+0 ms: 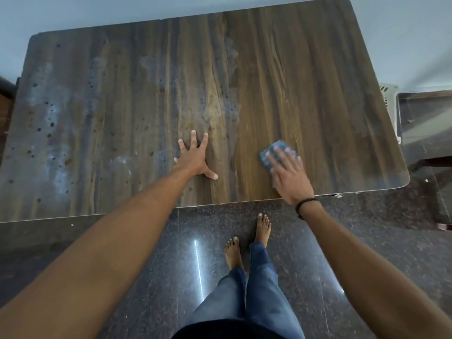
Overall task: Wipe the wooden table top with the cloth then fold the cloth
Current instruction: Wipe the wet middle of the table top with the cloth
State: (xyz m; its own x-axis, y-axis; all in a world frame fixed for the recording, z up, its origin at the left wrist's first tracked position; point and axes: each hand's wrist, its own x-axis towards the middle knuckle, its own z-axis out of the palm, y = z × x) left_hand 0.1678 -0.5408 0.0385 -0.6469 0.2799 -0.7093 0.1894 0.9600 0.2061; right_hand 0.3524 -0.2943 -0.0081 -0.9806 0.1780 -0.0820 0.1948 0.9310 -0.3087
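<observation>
Table (305, 81): wooden top, pale smears at left.
Left hand (195, 157): laid flat, fingers spread apart.
Right hand (288, 174): fingers straight, pressed on blue cloth (275, 149).

A pale, plain wall (73, 13) ran well beyond both hands. Nearer than the hands lay a dark, speckled, polished floor (151, 289), which carried a bright streak of reflected light (198, 265) nearer than the left hand (195, 157). Well to the right of the right hand (289, 177) stood a dark glossy surface (428, 113), with a pale vented object (389, 94) just beside it. Far left of the left hand, a dark wooden piece (5, 106) showed at the edge.
</observation>
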